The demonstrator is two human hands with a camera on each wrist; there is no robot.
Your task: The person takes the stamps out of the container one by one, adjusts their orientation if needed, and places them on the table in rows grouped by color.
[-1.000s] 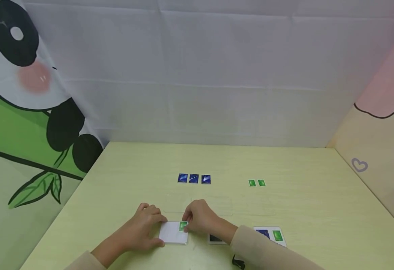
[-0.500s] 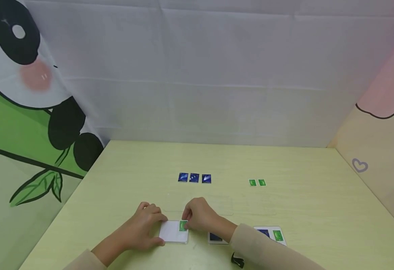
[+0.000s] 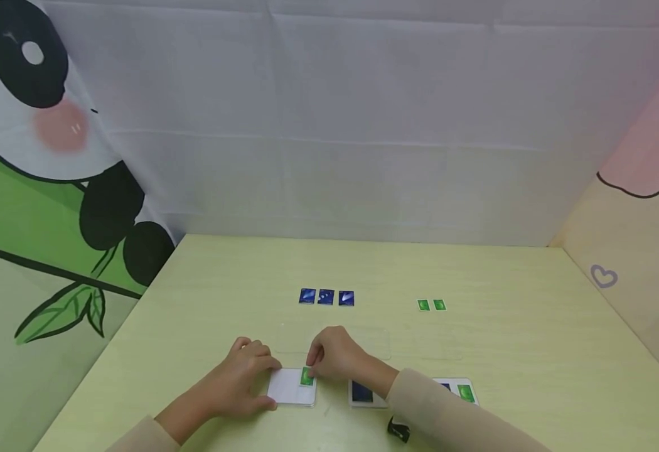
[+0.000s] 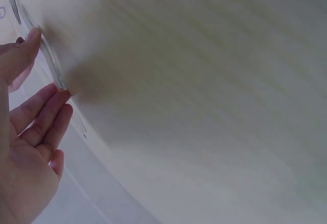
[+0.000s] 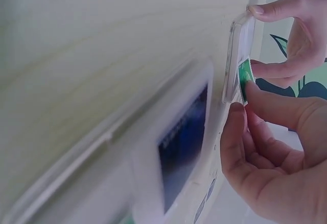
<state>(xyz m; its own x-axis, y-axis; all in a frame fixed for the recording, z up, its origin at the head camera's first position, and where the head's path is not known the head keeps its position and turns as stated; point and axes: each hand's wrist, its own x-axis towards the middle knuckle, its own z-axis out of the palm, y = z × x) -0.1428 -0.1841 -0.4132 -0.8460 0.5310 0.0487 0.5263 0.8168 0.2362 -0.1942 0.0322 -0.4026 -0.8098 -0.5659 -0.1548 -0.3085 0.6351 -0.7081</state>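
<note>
A flat white rectangular case with a clear rim (image 3: 287, 390) lies on the table in front of the person. My left hand (image 3: 238, 384) grips it at its left end, thumb on the near edge and fingers on the far edge. Over the case's far right corner is a small green picture piece with a white border (image 3: 306, 376). My right hand (image 3: 336, 355) pinches that piece between thumb and fingers. In the right wrist view the green piece (image 5: 246, 77) is slightly curved and stands partly off the case. The left wrist view shows my left fingertips (image 4: 65, 92) against the case's edge.
A second white case with a dark blue square (image 3: 361, 392) lies under the right forearm, and a third (image 3: 466, 393) is partly behind the sleeve. Three blue pieces (image 3: 326, 297) and two green ones (image 3: 432, 305) lie farther back. A small black object (image 3: 399, 430) sits near the front.
The right hand has shifted very slightly away from the person, still holding the green piece. The right sleeve uncovers more of the second case. The left hand keeps its hold.
</note>
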